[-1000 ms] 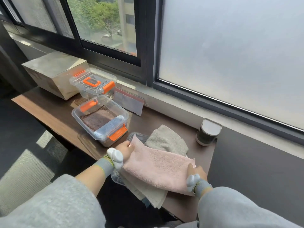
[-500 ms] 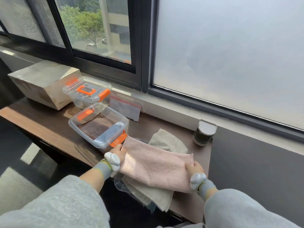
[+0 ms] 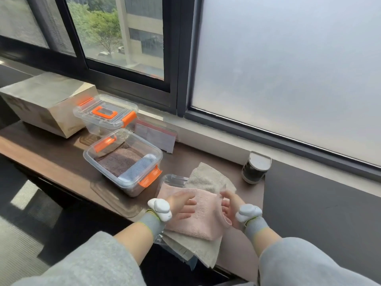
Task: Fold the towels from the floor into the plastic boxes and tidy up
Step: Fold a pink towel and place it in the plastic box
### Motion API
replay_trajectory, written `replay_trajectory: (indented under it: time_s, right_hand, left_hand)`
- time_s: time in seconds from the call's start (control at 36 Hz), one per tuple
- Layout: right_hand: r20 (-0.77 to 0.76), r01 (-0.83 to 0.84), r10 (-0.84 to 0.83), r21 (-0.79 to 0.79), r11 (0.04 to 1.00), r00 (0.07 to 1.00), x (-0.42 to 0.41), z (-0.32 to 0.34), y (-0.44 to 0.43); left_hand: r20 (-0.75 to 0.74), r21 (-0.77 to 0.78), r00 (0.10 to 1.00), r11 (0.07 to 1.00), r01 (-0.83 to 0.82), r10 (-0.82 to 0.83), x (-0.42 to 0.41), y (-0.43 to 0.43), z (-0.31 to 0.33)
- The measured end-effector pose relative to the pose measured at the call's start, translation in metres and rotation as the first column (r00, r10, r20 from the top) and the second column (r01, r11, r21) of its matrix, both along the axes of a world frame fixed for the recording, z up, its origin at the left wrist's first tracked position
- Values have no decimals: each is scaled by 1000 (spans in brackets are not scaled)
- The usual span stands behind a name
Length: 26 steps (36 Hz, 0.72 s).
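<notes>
Left hand (image 3: 182, 205) lies flat, fingers straight and spread, pressing on the pink towel (image 3: 202, 221). Right hand (image 3: 228, 205) has its fingers curled round the towel's turned-up right edge. Each wrist carries a white tracker (image 3: 160, 209) on a grey band. The pink towel, folded, rests on a beige towel (image 3: 208, 178), which lies across a clear lid (image 3: 173, 179) at the front edge of the wooden ledge (image 3: 51, 153). Just to the left stands an open box (image 3: 132, 186) with orange latches, holding a brown towel (image 3: 119, 162) and a rolled blue towel (image 3: 140, 166). Behind it stands a closed box (image 3: 105, 116) with an orange handle, beside a carton (image 3: 45, 100) and a zip bag (image 3: 154, 135). A grey canister (image 3: 255, 168) stands to the right, beneath the window (image 3: 288, 69).
</notes>
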State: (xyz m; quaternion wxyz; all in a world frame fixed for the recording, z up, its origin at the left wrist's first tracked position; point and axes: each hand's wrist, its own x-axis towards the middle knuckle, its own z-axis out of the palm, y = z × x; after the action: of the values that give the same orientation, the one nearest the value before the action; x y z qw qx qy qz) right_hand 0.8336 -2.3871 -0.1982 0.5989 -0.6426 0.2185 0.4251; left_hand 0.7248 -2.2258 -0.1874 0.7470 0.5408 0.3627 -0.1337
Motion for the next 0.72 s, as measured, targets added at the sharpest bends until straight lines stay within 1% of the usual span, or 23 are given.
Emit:
replay_trajectory:
  time_s: [0.03,0.08,0.11,0.17,0.19,0.22,0.28,0.33,0.39,0.47,0.53,0.58,0.64,0.72]
  right_hand:
    - [-10,-15,16,70,997,1000,-5,5,6]
    - [3,-67,67,152,986,998,-15,14,15]
    - [3,-87,88,183,979,996,-19,16,19]
    - [-17,-104,111,234,967,994,-26,18,24]
    - [-27,-113,124,249,962,992,-28,16,25]
    - [-34,-114,126,256,960,991,-30,14,26]
    - [-19,-102,110,229,968,994,-32,9,26]
    - [31,-91,87,165,982,996,-33,4,25]
    - [102,-63,52,112,992,993,-28,-2,21]
    - [245,-57,67,-46,997,967,-22,-15,16]
    - [286,-43,86,-151,988,954,-18,-24,14]
    - [261,-87,144,-217,972,955,-17,-28,14]
    - [225,-123,176,-234,964,958,-17,-26,15]
    - [234,-134,190,-232,963,954,-19,-22,17]
  left_hand:
    - [11,-67,998,996,66,-65,1,-5,2]
    - [70,-181,984,968,174,-164,1,-14,1]
    - [102,-223,978,954,201,-182,0,-17,-2]
    - [131,-265,981,949,172,-142,-1,-21,-9]
    - [133,-249,986,960,129,-98,-2,-23,-15]
    - [127,-191,989,977,93,-70,-2,-23,-19]
    - [83,-13,995,999,52,-51,-4,-24,-28]
    - [26,136,999,990,34,-38,-8,-23,-36]
    - [2,237,998,969,64,-66,-11,-21,-36]
    - [-75,430,981,881,196,-182,-15,-17,-38]
    - [-123,478,965,839,261,-230,-17,-19,-41]
    - [-110,476,967,842,254,-229,-19,-23,-44]
    - [-66,457,972,859,229,-224,-19,-27,-45]
    - [-57,491,962,831,260,-267,-18,-27,-41]
